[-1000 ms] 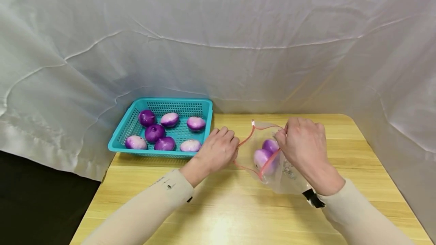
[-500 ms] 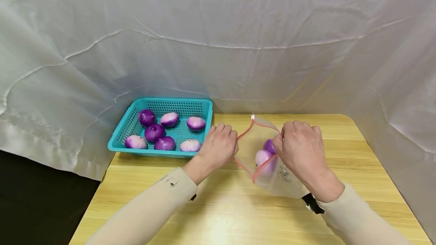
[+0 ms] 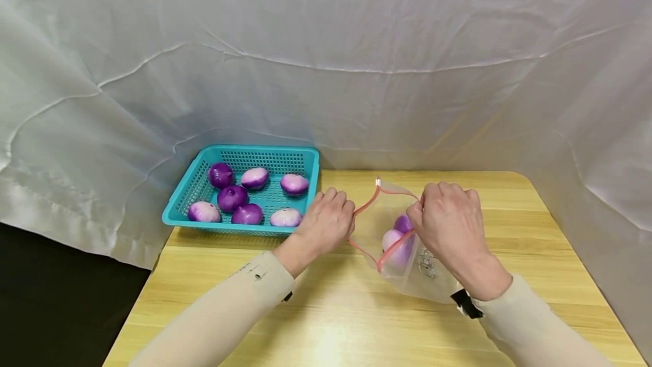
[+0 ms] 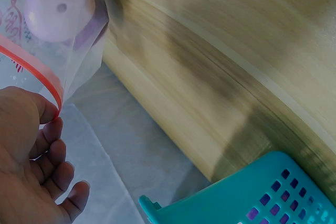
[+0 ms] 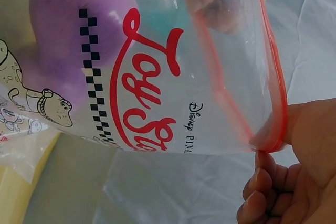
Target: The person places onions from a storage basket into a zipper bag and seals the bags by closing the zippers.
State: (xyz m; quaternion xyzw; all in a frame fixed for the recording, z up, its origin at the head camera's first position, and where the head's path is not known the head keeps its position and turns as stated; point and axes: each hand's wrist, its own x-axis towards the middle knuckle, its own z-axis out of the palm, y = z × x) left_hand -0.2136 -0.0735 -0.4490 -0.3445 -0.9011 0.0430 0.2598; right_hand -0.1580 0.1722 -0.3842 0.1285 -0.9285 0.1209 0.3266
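A clear zip bag [image 3: 417,286] with a red zip edge hangs between my hands, its mouth spread into a diamond. Two purple-and-white onions [image 3: 395,249] lie inside it, one partly behind the other. At the mouth's left side my left hand [image 3: 326,221] pinches the red edge [image 4: 39,72] between thumb and index finger; its other fingers curl loosely in the left wrist view. My right hand [image 3: 450,224] pinches the opposite side of the mouth. Red lettering [image 5: 149,80] and cartoon figures on the bag show in the right wrist view.
A turquoise perforated basket [image 3: 170,221] with several purple onions [image 3: 232,198] stands at the back left, close behind my left hand. The wooden table [image 3: 331,321] ends at grey-white cloth [image 3: 387,112] behind and to the right.
My right hand has shifted slightly left with its side of the bag. The bag's near mouth corner has moved left too, and its slider rose, then dropped a little. Both hands keep their pinch.
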